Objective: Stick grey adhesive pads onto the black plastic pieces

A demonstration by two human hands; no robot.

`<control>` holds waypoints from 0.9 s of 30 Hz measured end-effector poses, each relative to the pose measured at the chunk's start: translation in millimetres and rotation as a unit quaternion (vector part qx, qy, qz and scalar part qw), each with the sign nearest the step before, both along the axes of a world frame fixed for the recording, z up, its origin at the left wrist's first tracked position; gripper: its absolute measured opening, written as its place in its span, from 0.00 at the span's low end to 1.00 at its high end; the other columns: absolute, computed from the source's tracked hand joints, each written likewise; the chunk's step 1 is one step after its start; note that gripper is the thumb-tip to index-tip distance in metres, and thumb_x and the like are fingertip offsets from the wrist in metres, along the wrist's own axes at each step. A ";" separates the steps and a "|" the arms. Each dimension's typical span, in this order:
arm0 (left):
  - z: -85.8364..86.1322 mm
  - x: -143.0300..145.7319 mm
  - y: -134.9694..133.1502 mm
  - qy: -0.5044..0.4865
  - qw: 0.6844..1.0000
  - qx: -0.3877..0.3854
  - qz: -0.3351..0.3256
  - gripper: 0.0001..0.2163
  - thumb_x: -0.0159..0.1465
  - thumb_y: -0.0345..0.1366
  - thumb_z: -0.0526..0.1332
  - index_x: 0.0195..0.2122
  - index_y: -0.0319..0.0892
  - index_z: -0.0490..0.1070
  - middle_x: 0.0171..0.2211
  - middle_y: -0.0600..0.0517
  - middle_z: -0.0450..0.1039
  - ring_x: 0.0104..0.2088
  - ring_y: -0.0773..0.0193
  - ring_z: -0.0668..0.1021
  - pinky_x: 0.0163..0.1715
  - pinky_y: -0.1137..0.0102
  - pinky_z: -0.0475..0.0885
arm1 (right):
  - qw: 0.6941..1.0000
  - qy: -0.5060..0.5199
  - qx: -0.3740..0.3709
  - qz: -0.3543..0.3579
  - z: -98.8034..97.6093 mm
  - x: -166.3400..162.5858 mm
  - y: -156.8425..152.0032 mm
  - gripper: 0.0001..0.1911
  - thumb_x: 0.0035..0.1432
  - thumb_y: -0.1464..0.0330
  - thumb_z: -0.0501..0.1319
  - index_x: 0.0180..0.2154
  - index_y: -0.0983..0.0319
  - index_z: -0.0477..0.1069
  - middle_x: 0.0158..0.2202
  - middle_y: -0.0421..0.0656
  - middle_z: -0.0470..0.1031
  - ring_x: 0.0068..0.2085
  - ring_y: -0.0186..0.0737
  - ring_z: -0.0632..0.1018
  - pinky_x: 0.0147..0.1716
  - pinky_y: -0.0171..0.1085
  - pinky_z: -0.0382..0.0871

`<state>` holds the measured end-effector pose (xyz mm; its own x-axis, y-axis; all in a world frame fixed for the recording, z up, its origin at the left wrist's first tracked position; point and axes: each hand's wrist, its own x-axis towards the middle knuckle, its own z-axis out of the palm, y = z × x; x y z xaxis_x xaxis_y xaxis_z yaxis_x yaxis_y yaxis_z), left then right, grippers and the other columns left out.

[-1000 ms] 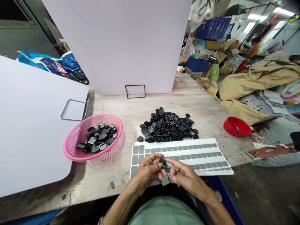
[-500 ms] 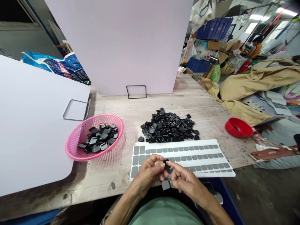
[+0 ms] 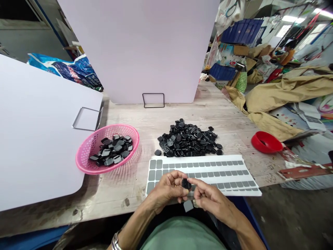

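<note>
My left hand pinches a small black plastic piece between thumb and fingers, its dark textured face turned up. The extended index finger of my right hand touches or nearly touches that piece's edge. Below, a grey square sticker sticks out from my right hand's thumb and curled fingers. Under and beyond my hands lie white sheets with rows of grey stickers. Behind the sheets is a heap of black plastic pieces. To the left, a pink basket holds black pieces with grey faces.
A red bowl stands at the table's right edge. Two large white boards, one upright at the back and one at the left, have folding wire stands. Tan cloth and clutter lie to the right.
The black piece has been tilted in my left hand, so more of its face shows. The grey sticker has shifted slightly right with my right hand. The camera view has moved a little.
</note>
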<state>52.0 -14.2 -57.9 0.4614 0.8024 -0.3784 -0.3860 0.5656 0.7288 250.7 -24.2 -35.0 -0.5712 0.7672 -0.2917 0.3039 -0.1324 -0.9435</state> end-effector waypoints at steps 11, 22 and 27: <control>0.1 2.7 -2.4 0.064 0.998 0.007 -0.013 0.25 0.42 0.31 0.74 0.42 0.39 0.67 0.23 0.56 0.73 0.16 0.75 0.70 0.16 0.80 0.62 | 0.999 -0.002 0.023 0.036 5.3 -6.8 1.1 0.25 0.55 0.72 0.56 0.56 0.55 0.65 0.29 0.37 0.66 0.30 0.33 0.67 0.31 0.35 0.61; 7.9 7.9 -9.0 0.071 0.996 0.007 0.060 0.23 0.43 0.29 0.71 0.33 0.43 0.57 0.29 0.53 0.77 0.19 0.68 0.76 0.13 0.80 0.63 | 0.923 -0.084 0.346 -0.147 -12.5 -18.2 -3.7 0.12 0.64 0.71 0.49 0.45 0.60 0.68 0.37 0.43 0.70 0.38 0.38 0.72 0.38 0.37 0.65; 10.0 8.5 -11.5 0.067 0.995 -0.002 0.072 0.22 0.42 0.28 0.71 0.32 0.42 0.57 0.27 0.54 0.76 0.19 0.69 0.75 0.14 0.81 0.64 | 0.903 -0.118 0.395 -0.122 -16.4 -25.0 -6.7 0.12 0.63 0.73 0.48 0.44 0.61 0.67 0.34 0.43 0.69 0.35 0.38 0.71 0.35 0.37 0.65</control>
<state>60.5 -25.7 -47.9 0.2875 0.8546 -0.4325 -0.3618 0.5150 0.7771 225.6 -30.8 -51.4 -0.3508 0.8834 0.3108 0.5610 0.4640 -0.6856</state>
